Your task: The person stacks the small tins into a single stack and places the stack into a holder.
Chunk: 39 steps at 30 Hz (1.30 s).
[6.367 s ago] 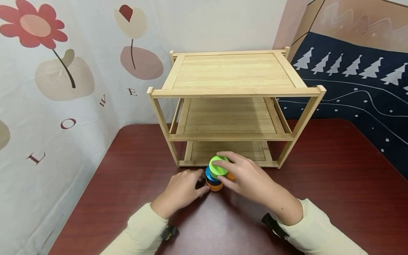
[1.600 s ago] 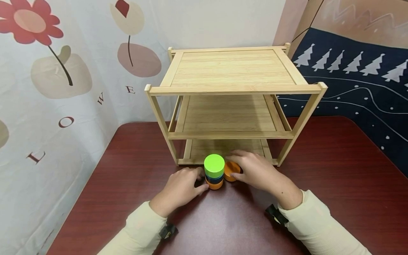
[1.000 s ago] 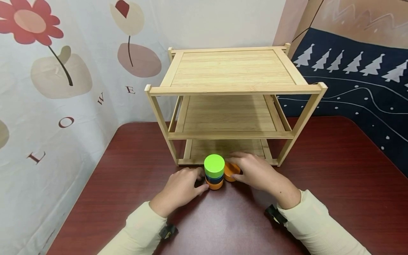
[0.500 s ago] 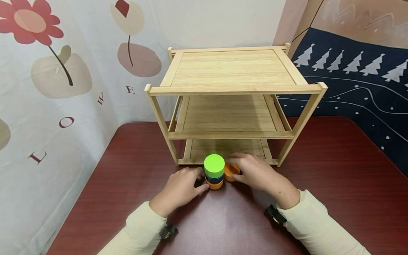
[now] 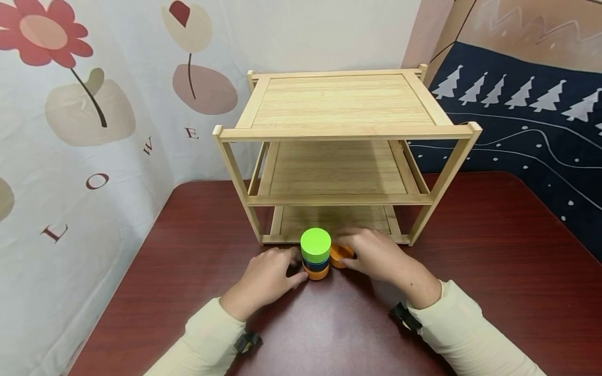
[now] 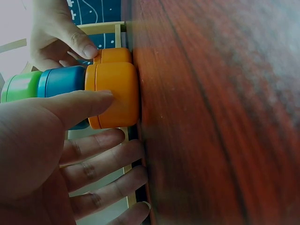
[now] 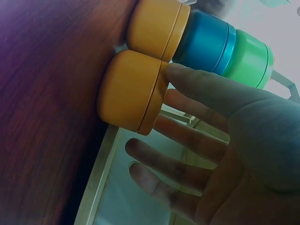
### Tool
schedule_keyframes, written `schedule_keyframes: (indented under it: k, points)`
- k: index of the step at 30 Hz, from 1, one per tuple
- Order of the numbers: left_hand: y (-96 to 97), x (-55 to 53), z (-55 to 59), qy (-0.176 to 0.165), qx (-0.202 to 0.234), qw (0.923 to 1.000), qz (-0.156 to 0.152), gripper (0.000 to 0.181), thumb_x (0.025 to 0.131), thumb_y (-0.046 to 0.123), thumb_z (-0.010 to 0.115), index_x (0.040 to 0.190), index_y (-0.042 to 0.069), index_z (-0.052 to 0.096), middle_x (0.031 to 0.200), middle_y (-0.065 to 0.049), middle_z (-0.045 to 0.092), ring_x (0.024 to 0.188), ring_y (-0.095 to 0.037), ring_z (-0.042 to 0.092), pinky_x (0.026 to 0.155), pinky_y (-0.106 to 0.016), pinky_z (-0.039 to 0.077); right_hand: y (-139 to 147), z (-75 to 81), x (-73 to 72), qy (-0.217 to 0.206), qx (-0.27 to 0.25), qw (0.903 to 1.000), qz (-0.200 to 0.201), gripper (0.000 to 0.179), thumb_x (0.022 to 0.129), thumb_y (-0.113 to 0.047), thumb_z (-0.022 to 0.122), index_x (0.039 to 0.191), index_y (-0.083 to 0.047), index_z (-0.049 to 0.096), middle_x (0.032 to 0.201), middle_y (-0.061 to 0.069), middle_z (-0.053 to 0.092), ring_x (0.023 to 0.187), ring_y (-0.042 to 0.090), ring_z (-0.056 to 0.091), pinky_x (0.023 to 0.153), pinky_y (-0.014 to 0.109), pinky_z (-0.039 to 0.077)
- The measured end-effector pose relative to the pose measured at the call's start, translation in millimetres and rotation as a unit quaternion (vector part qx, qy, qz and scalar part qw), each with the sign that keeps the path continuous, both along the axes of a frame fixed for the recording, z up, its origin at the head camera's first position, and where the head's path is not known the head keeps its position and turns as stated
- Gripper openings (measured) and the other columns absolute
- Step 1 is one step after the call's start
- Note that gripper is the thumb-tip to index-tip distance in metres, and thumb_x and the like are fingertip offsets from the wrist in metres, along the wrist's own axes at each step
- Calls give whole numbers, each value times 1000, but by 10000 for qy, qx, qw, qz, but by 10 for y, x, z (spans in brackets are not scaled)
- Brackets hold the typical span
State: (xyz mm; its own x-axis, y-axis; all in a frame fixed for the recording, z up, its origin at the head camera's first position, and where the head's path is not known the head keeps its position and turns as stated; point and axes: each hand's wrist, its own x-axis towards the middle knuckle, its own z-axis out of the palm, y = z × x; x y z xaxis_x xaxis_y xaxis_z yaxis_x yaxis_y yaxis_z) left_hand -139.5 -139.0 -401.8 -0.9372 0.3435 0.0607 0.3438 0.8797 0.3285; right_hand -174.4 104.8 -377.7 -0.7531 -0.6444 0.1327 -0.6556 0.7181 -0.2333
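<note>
Small round lidded jars stand in a stack by the rack: an orange jar point(image 6: 116, 84) at the bottom, a blue jar point(image 6: 63, 84) on it and a green jar point(image 5: 315, 245) on top. Beside the stack, on its right, stands a second orange jar point(image 7: 129, 91). My left hand point(image 5: 265, 277) is at the stack's left, its thumb lying against the bottom orange jar and the other fingers extended beside it. My right hand point(image 5: 376, 256) is at the second orange jar, thumb tip at the lid's edge, other fingers loosely spread behind it and partly hidden.
A wooden rack point(image 5: 345, 133) with three shelves stands just behind the jars on the dark red table point(image 5: 197, 235). Printed cloths with a flower point(image 5: 47, 34) and white trees point(image 5: 519, 94) hang behind and to the left.
Since the oldest frame, my right hand has let go of the green jar, which now sits on the blue one, and moved right to the second orange jar. Lately both hands barely move.
</note>
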Motion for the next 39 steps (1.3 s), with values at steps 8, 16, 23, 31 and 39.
schedule_keyframes:
  k: [8, 16, 23, 31, 39]
  points:
    - [0, 0, -5, 27, -40, 10000, 11, 26, 84, 38, 79, 98, 19, 68, 93, 4, 72, 92, -19, 69, 71, -45, 55, -4, -7, 1, -95, 46, 9999, 29, 34, 83, -19, 82, 115, -11, 74, 128, 11, 67, 112, 28, 68, 91, 44, 56]
    - [0, -5, -13, 43, -27, 10000, 16, 27, 84, 39, 79, 98, 19, 68, 93, 5, 72, 92, -19, 69, 72, -46, 56, -4, -19, 1, -71, -61, 9999, 110, 34, 82, -16, 83, 114, -11, 74, 122, 8, 70, 106, 24, 69, 87, 40, 57]
    - [-2, -6, -16, 38, -34, 10000, 1, 26, 84, 38, 79, 97, 19, 68, 93, 5, 72, 92, -18, 69, 71, -45, 55, -4, -31, -2, -29, -71, 9999, 152, 34, 81, -15, 83, 114, -11, 74, 116, 5, 71, 103, 21, 69, 86, 39, 57]
    - [8, -6, -7, -7, -50, 10000, -12, 27, 84, 38, 79, 99, 19, 68, 93, 4, 73, 92, -18, 69, 72, -46, 55, -2, -38, -5, 96, 1, 9998, 147, 34, 80, -17, 84, 111, -10, 73, 106, 2, 71, 92, 17, 67, 79, 35, 56]
    - [9, 0, -10, 23, -19, 10000, 16, 27, 84, 38, 79, 99, 19, 68, 93, 4, 73, 91, -18, 68, 72, -47, 55, 11, -35, -10, 150, 34, 9997, 180, 33, 79, -17, 85, 109, -10, 72, 103, 2, 70, 87, 15, 65, 76, 34, 55]
